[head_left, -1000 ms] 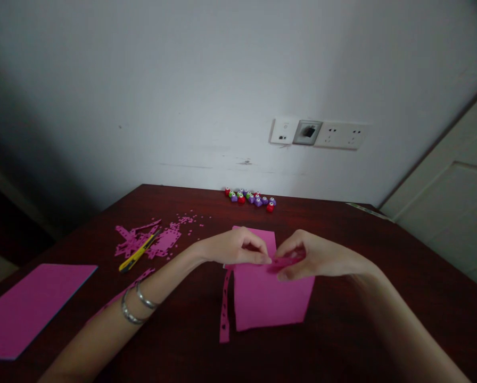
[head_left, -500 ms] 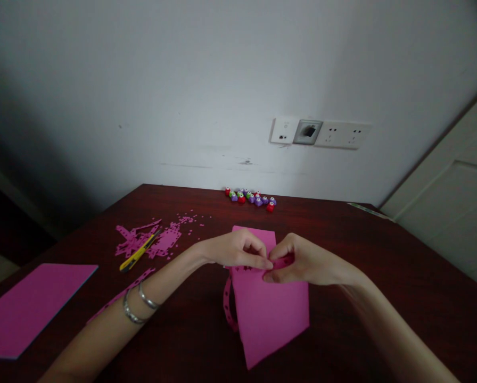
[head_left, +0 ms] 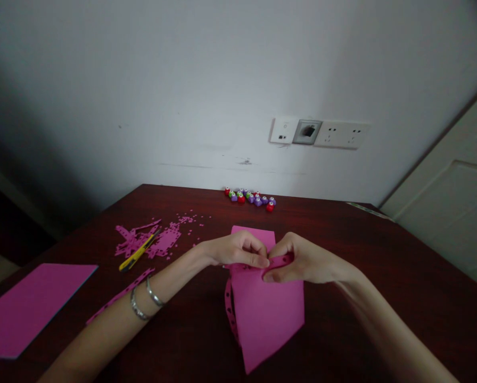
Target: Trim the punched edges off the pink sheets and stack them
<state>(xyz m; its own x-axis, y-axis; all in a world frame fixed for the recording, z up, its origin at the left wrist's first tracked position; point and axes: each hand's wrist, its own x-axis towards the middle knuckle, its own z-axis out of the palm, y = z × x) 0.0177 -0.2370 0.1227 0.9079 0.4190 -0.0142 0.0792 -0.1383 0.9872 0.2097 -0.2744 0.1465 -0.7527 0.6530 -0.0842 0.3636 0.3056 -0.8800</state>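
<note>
Both hands meet over a pink foam sheet (head_left: 268, 311) at the middle of the dark red table (head_left: 382, 298). My left hand (head_left: 238, 250) pinches the sheet's upper part together with a narrow pink punched strip (head_left: 229, 304), which curls down along the sheet's left edge. My right hand (head_left: 302, 260) is closed in a pinch on the strip's end (head_left: 282, 260), fingertip to fingertip with the left. The sheet's lower corner is tilted and lifted toward me. Two silver bangles (head_left: 145, 300) sit on my left wrist.
A yellow utility knife (head_left: 137, 254) lies among pink scraps (head_left: 158, 239) at the left. Another pink sheet (head_left: 26, 308) lies at the near left edge, a loose punched strip (head_left: 121, 295) beside my left arm. Small coloured punches (head_left: 250, 198) line the back, below wall sockets (head_left: 320, 134).
The sheet has swung and tilted, its lower corner now pointing toward me. The punched strip went from hanging straight to curling along the sheet's left edge. My hands drew closer together.
</note>
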